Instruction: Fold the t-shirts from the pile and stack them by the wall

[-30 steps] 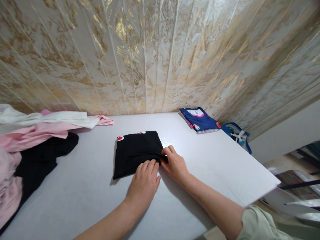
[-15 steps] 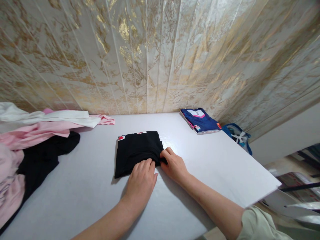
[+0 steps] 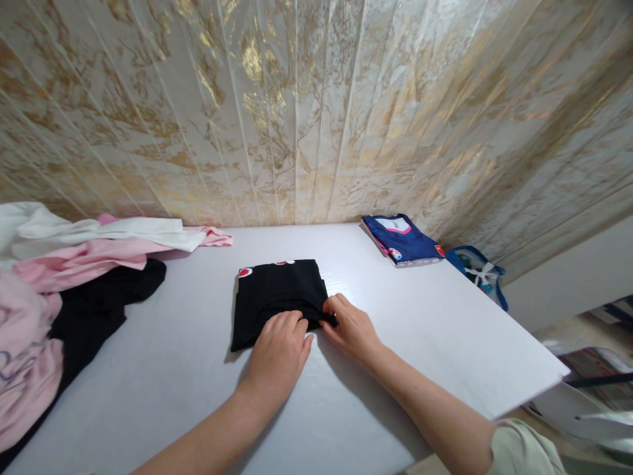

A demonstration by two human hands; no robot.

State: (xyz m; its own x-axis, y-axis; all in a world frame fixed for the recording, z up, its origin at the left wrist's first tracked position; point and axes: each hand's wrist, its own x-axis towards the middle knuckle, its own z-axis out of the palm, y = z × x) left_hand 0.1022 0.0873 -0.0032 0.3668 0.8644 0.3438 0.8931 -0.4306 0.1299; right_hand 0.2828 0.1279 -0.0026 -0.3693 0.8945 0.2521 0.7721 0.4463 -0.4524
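A black T-shirt (image 3: 277, 288) lies folded into a compact rectangle on the white table, with red and white print showing at its far edge. At its near right corner my right hand (image 3: 352, 328) pinches the cloth between thumb and fingers. My left hand (image 3: 279, 346) is at the near edge beside the curved neckline, its fingers close together and bent over the fabric; the fingertips are partly hidden in the cloth.
To the left is a loose heap of clothes: a white garment (image 3: 109, 232), pink cloth (image 3: 89, 260) and black cloth (image 3: 93, 316). A folded navy garment (image 3: 408, 239) rests at the table's (image 3: 445, 330) far right, near a blue-trimmed bag (image 3: 477, 270). A patterned curtain (image 3: 297, 119) hangs behind.
The whole view has shifted slightly. My right hand has drawn the near right corner of the black T-shirt a little outward; my left hand stays at the near edge.
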